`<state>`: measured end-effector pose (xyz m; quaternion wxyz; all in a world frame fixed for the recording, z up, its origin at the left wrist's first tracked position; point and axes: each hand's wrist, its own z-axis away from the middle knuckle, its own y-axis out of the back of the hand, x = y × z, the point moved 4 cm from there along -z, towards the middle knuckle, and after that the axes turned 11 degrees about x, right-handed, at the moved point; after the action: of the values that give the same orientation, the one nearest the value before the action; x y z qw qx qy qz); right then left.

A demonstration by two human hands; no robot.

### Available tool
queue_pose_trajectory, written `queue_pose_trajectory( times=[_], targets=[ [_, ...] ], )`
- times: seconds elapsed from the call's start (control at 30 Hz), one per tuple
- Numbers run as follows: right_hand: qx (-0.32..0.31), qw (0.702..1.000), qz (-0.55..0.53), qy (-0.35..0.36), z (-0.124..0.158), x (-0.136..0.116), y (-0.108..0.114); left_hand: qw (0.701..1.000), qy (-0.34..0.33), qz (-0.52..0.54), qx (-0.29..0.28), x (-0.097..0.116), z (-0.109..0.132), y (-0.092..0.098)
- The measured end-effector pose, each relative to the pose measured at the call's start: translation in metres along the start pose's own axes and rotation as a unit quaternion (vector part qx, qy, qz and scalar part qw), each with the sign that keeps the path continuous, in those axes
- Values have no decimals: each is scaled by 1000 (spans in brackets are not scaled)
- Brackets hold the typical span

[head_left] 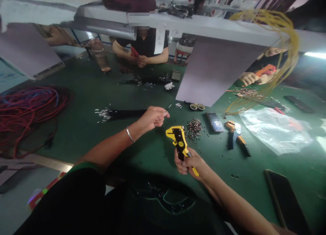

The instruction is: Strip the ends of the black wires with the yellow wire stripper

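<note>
My left hand (154, 118), with a bracelet at the wrist, pinches the end of a thin dark wire (167, 111) with a small metallic tip. Behind that hand a bundle of black wires (127, 114) lies on the green table, its silvery ends spread out at the left. My right hand (189, 163) is wrapped round the handles of a yellow and black wire stripper (180, 141), its jaws pointing up and left, apart from the wire. Just beyond the tool is a pile of small dark and coppery pieces (194, 127).
Blue and orange pliers (236, 134), a clear plastic bag (276, 129) and a phone (286, 197) lie at the right. Red wire coils (28, 109) fill the left. Two tape rolls (197, 107) sit by an upright panel (216, 68). Other people's hands hold red tools across the table.
</note>
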<state>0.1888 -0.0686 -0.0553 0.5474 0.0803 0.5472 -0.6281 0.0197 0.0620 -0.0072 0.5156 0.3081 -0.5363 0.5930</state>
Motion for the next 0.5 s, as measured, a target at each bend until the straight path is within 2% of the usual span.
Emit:
queue_pose_trajectory(
  times=[0.17, 0.33, 0.5],
  targets=[
    [11, 1000, -7, 15, -5, 4, 2, 1000, 10, 17, 8, 6, 4, 0],
    [41, 997, 62, 35, -5, 12, 5, 1000, 17, 18, 4, 10, 8, -1],
    [6, 1000, 23, 15, 3, 0, -3, 1000, 21, 1, 0, 13, 5, -4]
  ],
)
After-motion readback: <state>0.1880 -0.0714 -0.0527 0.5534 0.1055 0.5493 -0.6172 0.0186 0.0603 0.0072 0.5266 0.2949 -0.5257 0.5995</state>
